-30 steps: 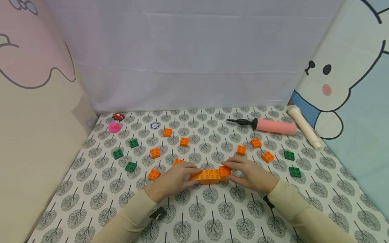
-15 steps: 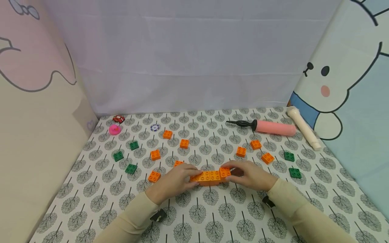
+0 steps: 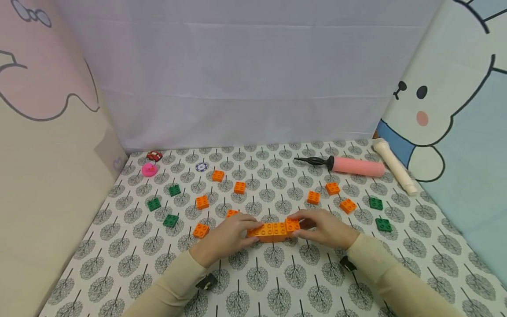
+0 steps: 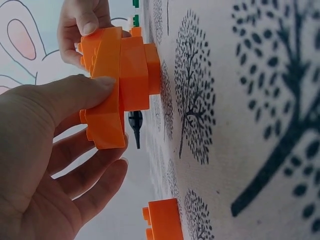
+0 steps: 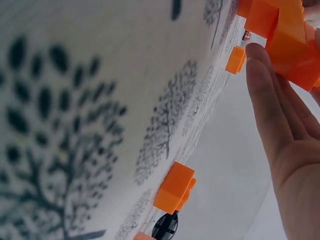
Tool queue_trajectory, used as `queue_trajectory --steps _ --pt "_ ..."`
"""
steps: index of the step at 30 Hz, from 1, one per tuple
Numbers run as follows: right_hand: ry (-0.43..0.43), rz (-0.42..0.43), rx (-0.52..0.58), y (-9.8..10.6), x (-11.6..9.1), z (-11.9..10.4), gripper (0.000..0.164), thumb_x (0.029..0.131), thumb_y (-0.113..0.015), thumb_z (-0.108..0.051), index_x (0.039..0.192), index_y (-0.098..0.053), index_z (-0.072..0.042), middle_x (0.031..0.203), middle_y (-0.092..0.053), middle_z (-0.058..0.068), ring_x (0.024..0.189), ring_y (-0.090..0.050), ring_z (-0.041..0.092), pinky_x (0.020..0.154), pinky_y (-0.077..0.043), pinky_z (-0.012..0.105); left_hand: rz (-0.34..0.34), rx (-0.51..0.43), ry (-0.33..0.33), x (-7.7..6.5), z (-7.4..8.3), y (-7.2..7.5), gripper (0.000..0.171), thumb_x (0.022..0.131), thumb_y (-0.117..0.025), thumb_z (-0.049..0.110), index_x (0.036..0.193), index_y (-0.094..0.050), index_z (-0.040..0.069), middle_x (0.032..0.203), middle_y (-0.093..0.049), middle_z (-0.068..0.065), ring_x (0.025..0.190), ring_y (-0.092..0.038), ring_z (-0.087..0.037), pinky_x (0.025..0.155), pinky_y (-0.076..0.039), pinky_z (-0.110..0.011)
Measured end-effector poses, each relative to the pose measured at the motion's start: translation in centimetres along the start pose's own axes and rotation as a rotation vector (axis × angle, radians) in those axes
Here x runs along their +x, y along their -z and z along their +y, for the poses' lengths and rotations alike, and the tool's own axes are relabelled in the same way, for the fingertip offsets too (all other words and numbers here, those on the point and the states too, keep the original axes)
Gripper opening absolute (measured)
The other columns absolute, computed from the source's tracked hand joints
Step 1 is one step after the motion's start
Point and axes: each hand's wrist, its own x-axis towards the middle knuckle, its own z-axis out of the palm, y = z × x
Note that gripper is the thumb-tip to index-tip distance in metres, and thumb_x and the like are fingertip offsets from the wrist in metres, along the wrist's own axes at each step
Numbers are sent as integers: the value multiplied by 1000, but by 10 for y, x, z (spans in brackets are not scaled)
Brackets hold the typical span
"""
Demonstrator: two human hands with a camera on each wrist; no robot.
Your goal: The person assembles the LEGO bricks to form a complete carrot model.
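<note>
A joined row of orange toy building bricks (image 3: 273, 230) lies between the two hands, studs facing up in the head view. My left hand (image 3: 233, 234) pinches its left end, with the thumb (image 4: 92, 92) on the near side and fingers beyond. At the other end, my right hand (image 3: 322, 227) holds an orange brick (image 3: 292, 225) that sits a bit higher than the rest between thumb and fingers. The left wrist view shows more orange bricks (image 4: 135, 75) beneath the row. Whether the right brick is fully pressed on cannot be told.
Loose orange bricks (image 3: 202, 202) and green bricks (image 3: 153, 204) lie left; more orange (image 3: 332, 188) and green (image 3: 376, 203) ones lie right. Farther back are a pink pump (image 3: 356, 166), a white tube (image 3: 395, 167), a poker chip (image 3: 201, 167), a pink duck (image 3: 149, 169) and a red car (image 3: 154, 156).
</note>
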Motion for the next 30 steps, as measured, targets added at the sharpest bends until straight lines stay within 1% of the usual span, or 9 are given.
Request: queue_trajectory --steps 5,8,10,13,17,21,23,27,30 --pt "-12 1 -77 1 -2 3 52 97 -63 -43 138 -57 -11 127 -65 2 105 -67 15 93 -56 36 1 -5 7 0 -1 -1 40 91 -72 25 128 -68 13 123 -68 -4 114 -62 -20 102 -52 -36" --pt "-35 49 -133 9 -9 7 52 98 -61 -42 141 -56 -12 130 -64 3 107 -65 17 93 -56 40 4 -7 1 -1 -1 -1 40 90 -73 24 128 -68 12 123 -68 -4 113 -62 -20 101 -52 -36" --pt "-54 100 -211 18 -16 11 48 99 -62 -37 141 -56 -14 132 -63 5 111 -63 21 94 -55 45 -1 -7 -1 -1 -1 -1 40 91 -73 25 128 -67 12 123 -68 -4 113 -62 -20 101 -52 -36" --pt "-113 184 -381 36 -27 19 46 97 -66 -31 139 -58 -13 132 -61 11 115 -61 31 94 -53 54 -9 0 4 0 -1 -1 41 91 -73 27 129 -67 13 123 -67 -3 114 -62 -19 101 -52 -36" --pt "-237 219 -532 56 -39 34 46 96 -68 -27 137 -58 -8 132 -58 21 117 -57 42 94 -50 61 -20 8 18 0 -1 0 41 91 -72 28 130 -67 15 124 -67 -2 115 -61 -18 102 -51 -35" --pt "-340 191 -543 67 -48 48 47 96 -67 -26 136 -58 -4 133 -56 27 120 -53 47 98 -46 64 -30 5 26 0 -1 0 41 92 -71 29 131 -66 15 125 -67 -2 115 -61 -18 102 -51 -35" --pt "-378 175 -531 69 -50 52 48 95 -67 -26 136 -58 -2 133 -55 29 116 -56 46 95 -47 63 -30 1 25 0 0 0 42 92 -71 29 131 -66 15 124 -67 -2 115 -61 -18 102 -51 -35" --pt "-414 148 -515 70 -50 55 49 95 -67 -28 135 -58 0 130 -55 32 106 -61 43 89 -51 61 -27 3 21 1 0 -1 41 92 -71 29 131 -66 15 124 -67 -2 114 -61 -18 102 -51 -35" --pt "-424 134 -510 69 -49 56 47 96 -67 -28 132 -60 1 129 -57 31 108 -61 44 91 -50 61 -24 0 20 1 0 -1 41 92 -71 29 130 -66 15 124 -67 -2 115 -61 -18 102 -51 -34"
